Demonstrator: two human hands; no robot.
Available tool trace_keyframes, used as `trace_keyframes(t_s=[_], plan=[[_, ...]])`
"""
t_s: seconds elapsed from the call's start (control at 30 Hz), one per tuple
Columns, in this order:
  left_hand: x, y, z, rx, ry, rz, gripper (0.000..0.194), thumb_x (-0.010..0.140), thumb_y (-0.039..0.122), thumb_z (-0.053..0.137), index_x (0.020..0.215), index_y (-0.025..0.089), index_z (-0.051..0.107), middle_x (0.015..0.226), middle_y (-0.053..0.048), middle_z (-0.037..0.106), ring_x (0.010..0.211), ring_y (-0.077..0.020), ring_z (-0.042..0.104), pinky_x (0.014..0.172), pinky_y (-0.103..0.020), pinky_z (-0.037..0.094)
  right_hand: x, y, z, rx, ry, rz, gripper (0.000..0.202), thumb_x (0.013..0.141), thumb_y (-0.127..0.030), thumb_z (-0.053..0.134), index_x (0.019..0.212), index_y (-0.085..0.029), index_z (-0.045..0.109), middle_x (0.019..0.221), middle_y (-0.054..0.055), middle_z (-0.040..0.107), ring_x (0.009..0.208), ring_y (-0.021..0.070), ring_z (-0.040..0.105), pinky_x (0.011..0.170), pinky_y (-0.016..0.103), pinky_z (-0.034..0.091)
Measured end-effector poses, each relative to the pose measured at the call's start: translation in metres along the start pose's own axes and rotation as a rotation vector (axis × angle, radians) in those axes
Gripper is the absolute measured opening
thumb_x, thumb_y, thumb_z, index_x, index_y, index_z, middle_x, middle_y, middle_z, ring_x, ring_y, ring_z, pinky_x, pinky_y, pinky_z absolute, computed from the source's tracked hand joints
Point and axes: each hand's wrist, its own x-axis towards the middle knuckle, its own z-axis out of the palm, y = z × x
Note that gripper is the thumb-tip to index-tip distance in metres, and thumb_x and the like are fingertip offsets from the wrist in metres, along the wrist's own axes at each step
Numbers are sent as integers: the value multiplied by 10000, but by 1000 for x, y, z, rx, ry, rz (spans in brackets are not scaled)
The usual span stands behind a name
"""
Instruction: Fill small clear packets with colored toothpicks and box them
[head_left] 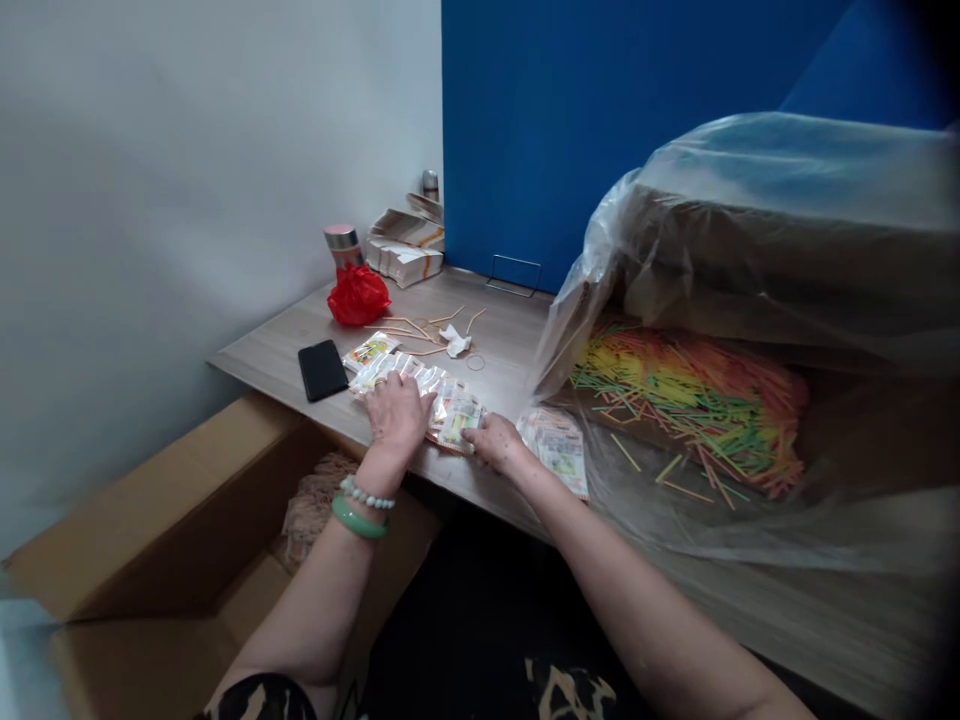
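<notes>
A row of overlapping clear printed packets (455, 414) lies along the table's front edge. On its left part rests my left hand (396, 408), palm down with the fingers spread. At the row's right end, my right hand (496, 440) pinches the edge of a packet between thumb and fingers. More printed packets (562, 458) lie just right of my right wrist, partly under clear plastic. A colourful card or packet (371, 350) sits behind my left hand.
Black phone (323, 370) at the left; red bag (358, 295), metal cup (343, 245) and stacked white cartons (405, 250) behind. Loose sticks (409, 328) and crumpled tissue (454, 341) mid-table. Plastic-lined box of coloured sticks (697, 400) at right. Open cardboard box (165, 500) below left.
</notes>
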Motion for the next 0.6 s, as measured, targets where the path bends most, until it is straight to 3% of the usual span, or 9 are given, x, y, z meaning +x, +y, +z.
trace_keyframes(t_s=[0.07,0.13,0.27,0.4,0.5,0.6], plan=[[2,5,-1,42,-21,16,430,919,455,555,1060,85,721,1170,-227,602,1098,-391,533,904,-499,425,1,-6,3,-131,-8,160,174,763,-319,660,631,-212,624,404,10,526,485,214,601,520,294,424],[-1,10,0,45,-17,37,398,913,432,568,1052,93,725,1193,-216,592,1123,-384,522,933,-505,418,2,-12,6,-202,5,219,168,781,-323,633,725,-172,678,456,28,574,533,215,631,523,277,423],[-20,18,4,-1,-28,50,309,920,355,546,1056,149,731,1278,-179,573,1196,-370,498,988,-502,402,0,-18,6,-249,45,205,269,778,-324,624,927,-117,711,731,96,716,749,249,691,596,272,450],[-35,19,7,-52,-56,48,334,947,357,495,1142,167,688,1349,-162,570,1194,-350,529,990,-473,409,-8,-22,4,-361,69,162,334,782,-344,634,1037,-139,702,980,116,749,907,254,692,697,271,478],[-30,15,5,-81,-115,45,342,985,340,406,1108,172,676,1169,-144,674,1102,-319,593,933,-430,439,-13,-26,2,-455,66,166,376,802,-361,617,1084,-124,692,1041,148,743,965,271,687,748,287,486],[-18,12,0,-69,-158,-13,300,939,329,489,1114,155,660,1111,-156,696,1107,-331,604,930,-437,439,-14,-30,0,-485,40,166,406,811,-389,604,1105,-121,685,1066,157,738,962,276,689,748,299,488]])
